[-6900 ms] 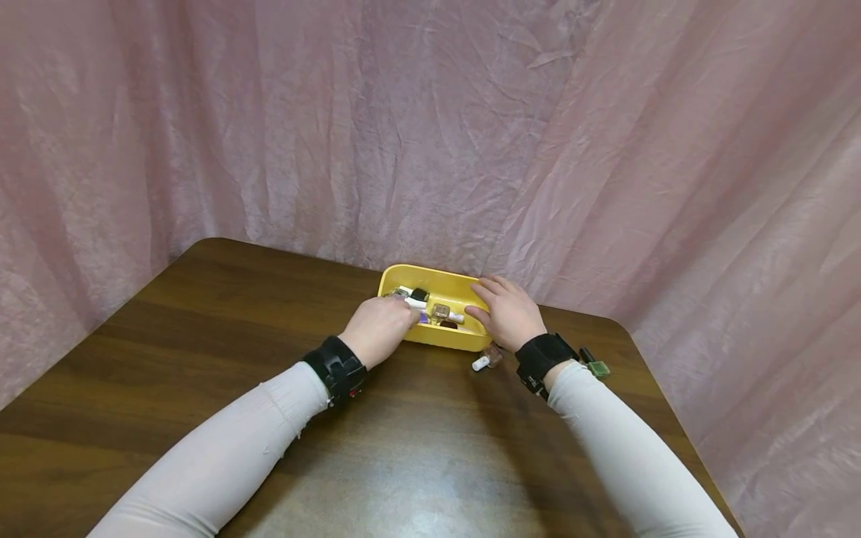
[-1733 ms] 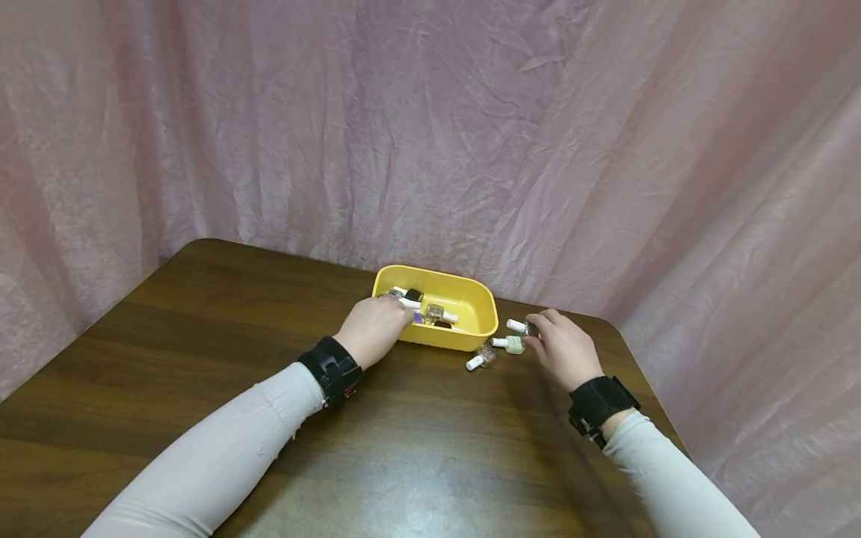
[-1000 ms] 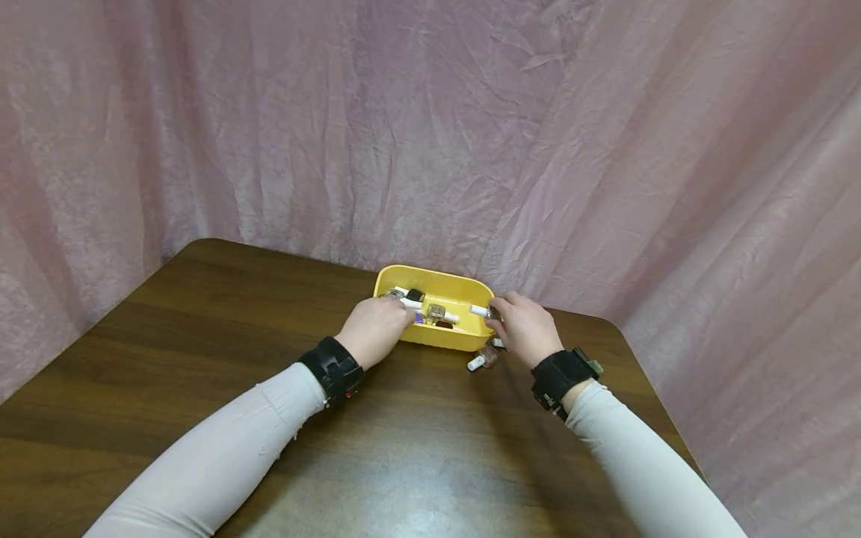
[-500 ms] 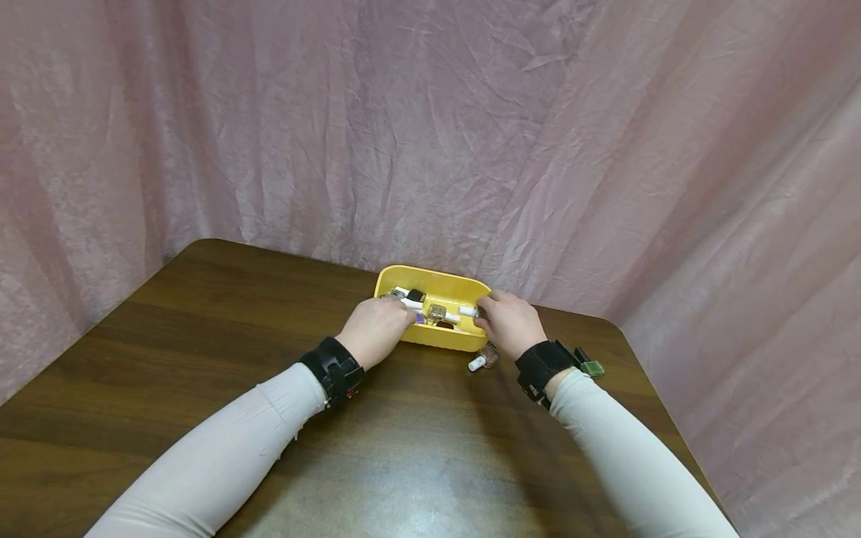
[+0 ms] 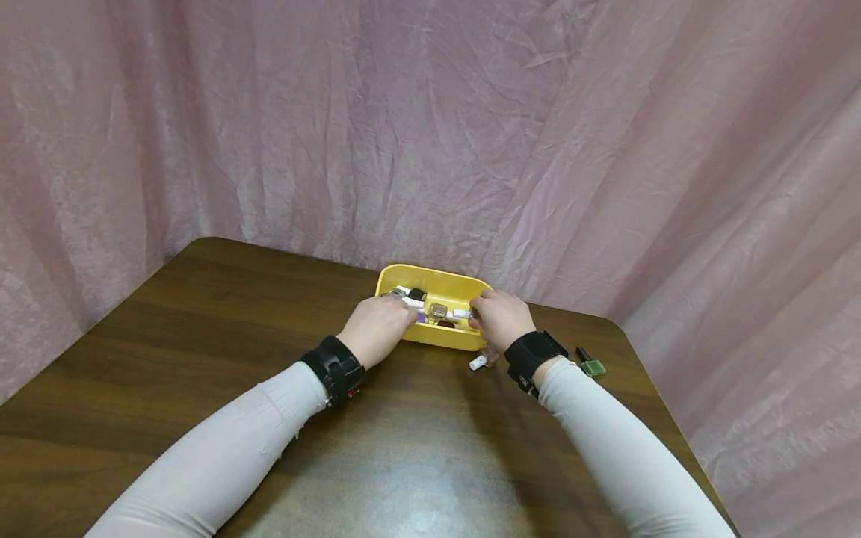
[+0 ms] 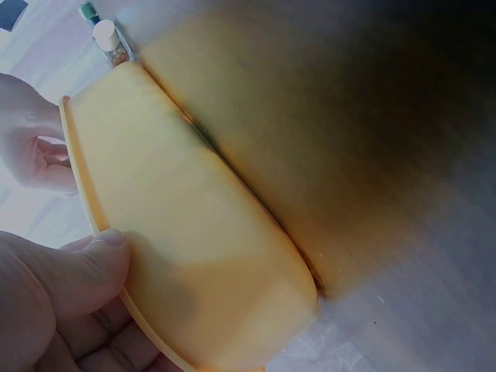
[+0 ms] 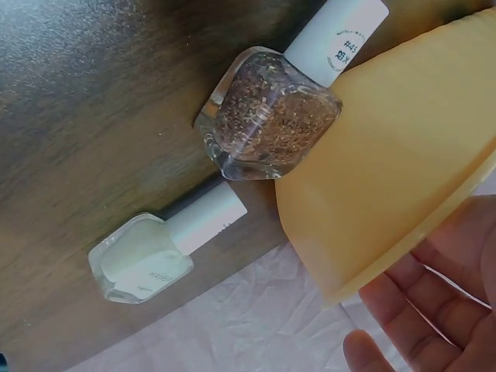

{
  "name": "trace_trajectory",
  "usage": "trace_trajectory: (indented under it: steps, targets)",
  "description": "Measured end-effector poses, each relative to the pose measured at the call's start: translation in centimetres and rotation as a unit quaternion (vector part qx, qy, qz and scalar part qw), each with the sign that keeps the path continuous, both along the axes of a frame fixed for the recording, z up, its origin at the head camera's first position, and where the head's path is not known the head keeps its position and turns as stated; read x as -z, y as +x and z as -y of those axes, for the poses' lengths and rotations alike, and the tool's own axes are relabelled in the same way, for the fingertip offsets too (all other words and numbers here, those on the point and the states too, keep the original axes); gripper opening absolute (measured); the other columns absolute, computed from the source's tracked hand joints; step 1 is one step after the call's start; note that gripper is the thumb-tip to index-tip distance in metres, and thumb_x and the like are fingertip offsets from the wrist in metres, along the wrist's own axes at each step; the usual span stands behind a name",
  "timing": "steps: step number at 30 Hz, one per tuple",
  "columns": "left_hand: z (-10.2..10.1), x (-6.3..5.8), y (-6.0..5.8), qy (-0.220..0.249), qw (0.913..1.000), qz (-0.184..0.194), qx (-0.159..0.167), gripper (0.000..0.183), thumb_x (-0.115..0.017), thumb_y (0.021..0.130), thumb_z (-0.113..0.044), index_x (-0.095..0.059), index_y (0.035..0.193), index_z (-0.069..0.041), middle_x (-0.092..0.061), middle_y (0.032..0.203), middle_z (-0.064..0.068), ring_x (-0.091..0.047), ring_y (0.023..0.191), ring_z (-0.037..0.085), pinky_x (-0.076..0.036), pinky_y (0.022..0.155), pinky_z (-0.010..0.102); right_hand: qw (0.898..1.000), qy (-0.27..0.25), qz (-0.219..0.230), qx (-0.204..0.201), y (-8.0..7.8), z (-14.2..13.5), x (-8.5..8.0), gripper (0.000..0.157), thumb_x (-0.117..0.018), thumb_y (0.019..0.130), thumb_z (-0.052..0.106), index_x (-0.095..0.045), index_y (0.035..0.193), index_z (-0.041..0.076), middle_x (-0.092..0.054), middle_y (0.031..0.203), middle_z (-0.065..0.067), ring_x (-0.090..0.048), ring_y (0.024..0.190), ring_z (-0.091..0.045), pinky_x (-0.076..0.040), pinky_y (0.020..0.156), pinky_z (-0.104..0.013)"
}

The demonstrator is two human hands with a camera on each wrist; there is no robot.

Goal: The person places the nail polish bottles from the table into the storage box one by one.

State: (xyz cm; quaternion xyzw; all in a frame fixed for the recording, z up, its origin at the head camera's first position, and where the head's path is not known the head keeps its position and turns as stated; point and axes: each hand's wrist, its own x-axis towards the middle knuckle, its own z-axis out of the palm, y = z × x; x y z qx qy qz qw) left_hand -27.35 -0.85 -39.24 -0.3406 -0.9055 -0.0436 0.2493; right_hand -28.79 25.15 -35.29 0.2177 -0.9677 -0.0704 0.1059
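My left hand (image 5: 378, 329) pinches the near-left rim of a yellow plastic box (image 5: 440, 338); in the left wrist view the thumb (image 6: 93, 267) presses the outer wall. Several nail polish bottles lie inside, among them a glittery one (image 5: 439, 311). Reaching over the box's right end, my right hand (image 5: 503, 320) holds a nail polish bottle by its body, its white cap (image 5: 462, 314) pointing left. The fingers hide that body, and the right wrist view shows only curled fingers (image 7: 442, 310) behind the rim.
Beside the box's right end lie a brown glitter nail polish bottle (image 7: 271, 116) and a pale one (image 7: 147, 260). A green bottle with a black cap (image 5: 593, 368) lies farther right on the wooden table (image 5: 377, 448). A pink curtain (image 5: 430, 149) hangs behind.
My right hand took a glittery, white-capped nail polish bottle from the table at the right, then carried it left over the rim and down into the box. My left hand stays on the box.
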Motion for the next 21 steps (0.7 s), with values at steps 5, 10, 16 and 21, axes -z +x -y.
trace_trajectory:
  steps: [5,10,16,21]
  targets:
    - [0.03,0.02,0.0,0.002,1.0,0.002,0.0,0.02,-0.077,0.098,0.002,-0.085,0.103,-0.016,-0.079,0.093,0.002,-0.074,0.086,0.023,-0.063,0.074,0.042,1.0,0.012,0.013,0.007,-0.25,0.35,0.0,0.014,-0.087,0.098,0.022,-0.078,0.096,0.012,-0.068,0.092,-0.004,-0.066,0.085,-0.028,-0.058,0.079,-0.047]
    - [0.05,0.05,0.02,0.004,1.0,0.001,0.001,0.02,-0.076,0.098,0.002,-0.085,0.102,-0.016,-0.079,0.093,0.002,-0.074,0.085,0.023,-0.063,0.073,0.042,0.999,0.019,0.028,0.025,-0.52,0.56,-0.01,0.013,-0.087,0.097,0.023,-0.08,0.097,0.012,-0.069,0.093,-0.004,-0.067,0.087,-0.029,-0.058,0.08,-0.047]
    - [0.07,0.08,0.01,0.004,1.0,0.004,0.001,0.02,-0.076,0.098,0.002,-0.085,0.103,-0.016,-0.079,0.094,0.002,-0.074,0.085,0.023,-0.064,0.073,0.042,0.998,0.02,0.044,0.045,-0.73,0.86,-0.14,0.014,-0.089,0.096,0.023,-0.081,0.098,0.012,-0.071,0.095,-0.005,-0.067,0.09,-0.03,-0.059,0.082,-0.048]
    - [0.06,0.0,0.06,0.006,1.0,0.001,0.002,0.02,-0.077,0.098,0.002,-0.085,0.103,-0.016,-0.079,0.093,0.002,-0.074,0.085,0.024,-0.063,0.073,0.043,0.998,0.014,0.049,0.048,-0.91,0.89,-0.22,0.013,-0.089,0.095,0.02,-0.08,0.094,0.011,-0.07,0.093,-0.006,-0.066,0.087,-0.029,-0.058,0.081,-0.047]
